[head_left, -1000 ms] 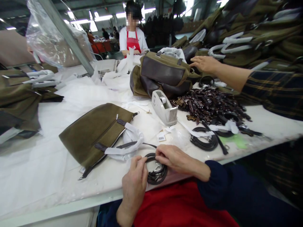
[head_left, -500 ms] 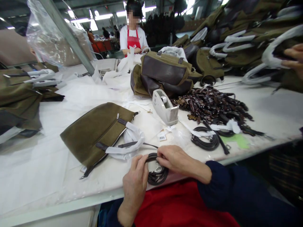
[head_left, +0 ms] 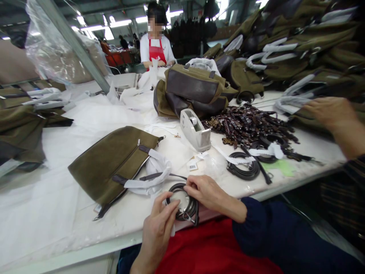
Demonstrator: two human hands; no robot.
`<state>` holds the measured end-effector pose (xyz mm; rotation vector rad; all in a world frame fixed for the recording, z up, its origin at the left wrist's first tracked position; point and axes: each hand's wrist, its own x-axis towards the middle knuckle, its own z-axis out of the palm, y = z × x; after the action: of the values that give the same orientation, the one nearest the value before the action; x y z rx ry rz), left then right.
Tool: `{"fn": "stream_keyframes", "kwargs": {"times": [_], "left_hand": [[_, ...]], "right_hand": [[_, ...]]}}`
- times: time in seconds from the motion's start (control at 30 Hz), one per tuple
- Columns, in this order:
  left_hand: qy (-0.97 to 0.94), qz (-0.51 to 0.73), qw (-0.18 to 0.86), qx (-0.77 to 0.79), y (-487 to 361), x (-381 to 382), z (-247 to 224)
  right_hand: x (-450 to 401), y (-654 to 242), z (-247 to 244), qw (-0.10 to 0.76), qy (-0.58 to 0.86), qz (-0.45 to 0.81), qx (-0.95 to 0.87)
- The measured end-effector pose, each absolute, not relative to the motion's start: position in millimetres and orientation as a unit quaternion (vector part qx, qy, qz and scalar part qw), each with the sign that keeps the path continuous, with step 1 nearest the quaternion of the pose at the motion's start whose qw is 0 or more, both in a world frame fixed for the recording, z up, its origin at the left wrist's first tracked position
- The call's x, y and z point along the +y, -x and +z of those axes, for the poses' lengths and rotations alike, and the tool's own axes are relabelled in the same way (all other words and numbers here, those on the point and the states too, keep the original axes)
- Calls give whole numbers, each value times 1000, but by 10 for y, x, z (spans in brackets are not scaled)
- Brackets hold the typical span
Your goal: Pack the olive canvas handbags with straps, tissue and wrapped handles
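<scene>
A dark leather bag strap (head_left: 190,210) lies wound in a ring at the table's front edge, with a metal clasp at its lower side. My left hand (head_left: 158,224) pinches the ring's left side between thumb and fingers. On the upper right side, my right hand (head_left: 209,195) is closed on the same coil, its fingertips partly hidden. A bit of white material shows beneath my left fingers. Just behind lies an olive handbag (head_left: 107,163) on its side, its handles (head_left: 148,186) wrapped in white paper. A thin dark strap runs from the handles toward my right hand.
A tape dispenser (head_left: 195,131) stands mid-table before stacked olive bags (head_left: 194,85). Right of it are a heap of dark chains (head_left: 251,123) and another coiled strap (head_left: 243,171). A co-worker's hand (head_left: 333,112) reaches in at right. Another person in a red apron (head_left: 156,51) stands opposite.
The coil has opened wider, and its clasp has shifted from the middle to the lower edge. My left hand has moved slightly down and left. The co-worker's hand has come farther in and lower.
</scene>
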<state>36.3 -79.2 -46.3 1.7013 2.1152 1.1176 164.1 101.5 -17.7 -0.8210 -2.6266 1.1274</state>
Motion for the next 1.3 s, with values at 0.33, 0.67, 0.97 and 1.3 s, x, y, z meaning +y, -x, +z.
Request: {"fn": "stream_keyframes", "kwargs": {"times": [0.33,0.67,0.97,1.3], "left_hand": [[-604,300,165,720,-320,-734,-374],[-550,404,88,725,-291,-786,-411],[-548,401,59,732,-265,-792,-369],[-616,330,94,709,-86,-806,-397]], "right_hand": [[1044,-2140,25,86,40,276,-956],[1001,-2181,-180,82,9,261,-962],[1069,-2195,-116,71,16,383,-921],[1019,-2221,-68,26,1,236,-971]]}}
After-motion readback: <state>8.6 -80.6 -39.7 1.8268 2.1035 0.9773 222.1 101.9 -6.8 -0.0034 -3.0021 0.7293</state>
